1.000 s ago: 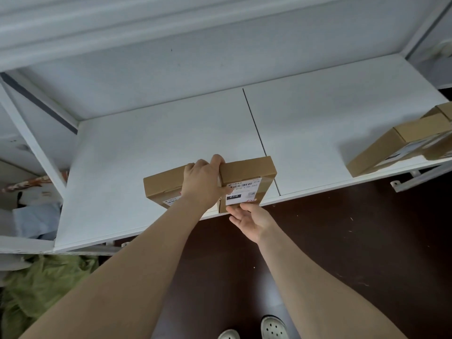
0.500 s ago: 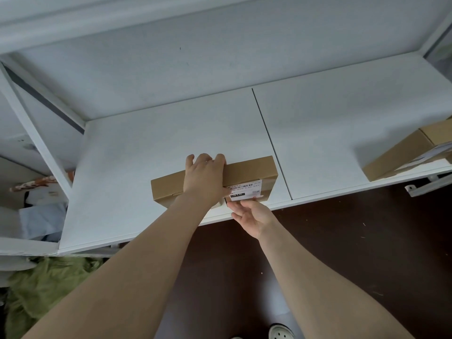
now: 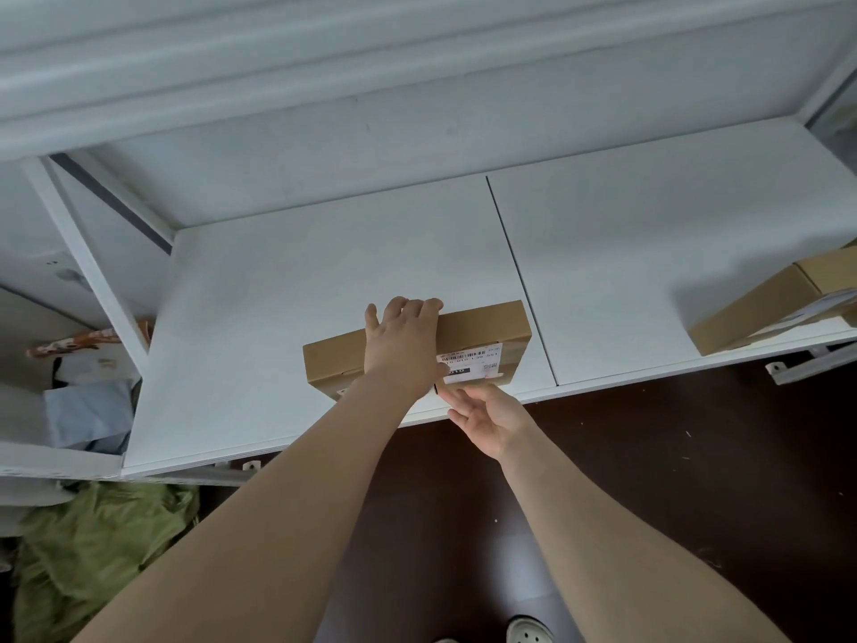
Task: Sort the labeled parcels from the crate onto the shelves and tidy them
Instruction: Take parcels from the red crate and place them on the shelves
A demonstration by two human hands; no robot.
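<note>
A brown box (image 3: 482, 329) sits on the white shelf (image 3: 278, 317), close to the front edge. It is on the left board, just beside the thin line where the two boards meet. The box lies flat, with its long side facing the person. A white label (image 3: 470, 362) with black bars and a small black patch is stuck on the front of the box, at the right. The left hand (image 3: 401, 345) lies on top of the box, near the middle. Its grip is spread, with the palm down and the fingers pointing away from the person. The fingertips (image 3: 419, 306) reach the far edge of the box. The right hand (image 3: 487, 415) is lower, in front of the shelf edge. Its palm faces up and its grip is spread too, with the fingers straight. The tips touch the bottom front of the box, just under the label. This hand does not wrap round anything. A second box (image 3: 760, 308), brown too, sits far to the right on the same shelf, well apart from the first one. The edge of the picture cuts it off, so only part of it shows. Below the shelf there is a dark floor (image 3: 695, 480). A white shoe (image 3: 528, 631) peeks in at the bottom. At the lower left lies some crumpled green stuff (image 3: 92, 549), and I cannot tell what it is.
</note>
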